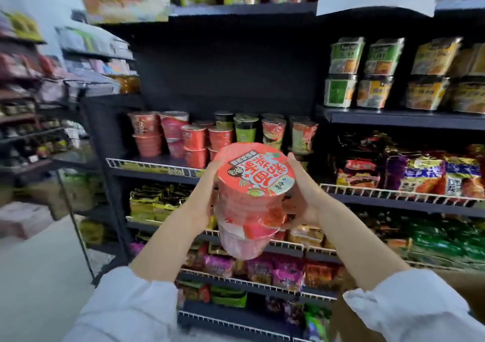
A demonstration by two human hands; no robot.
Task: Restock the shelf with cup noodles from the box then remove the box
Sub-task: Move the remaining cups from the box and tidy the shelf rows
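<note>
I hold a stack of two red cup noodles (252, 200) upright between both hands, in front of the black shelf. The top cup shows its red printed lid; the lower cup (244, 244) sticks out beneath. My left hand (207, 197) grips the stack's left side and my right hand (301, 197) grips its right side. Behind the stack, the cup shelf (147, 167) carries several red and green cup noodles (194, 142) stacked in rows, with dark bare space above them. The box shows only as a brown patch (362, 320) at the bottom right.
A white wire rail (136, 163) edges the cup shelf's front. Noodle packets (409, 173) fill the shelves to the right and below. Green and yellow tubs (367, 73) stand on an upper right shelf. Another rack (31, 110) stands at the left across a pale floor.
</note>
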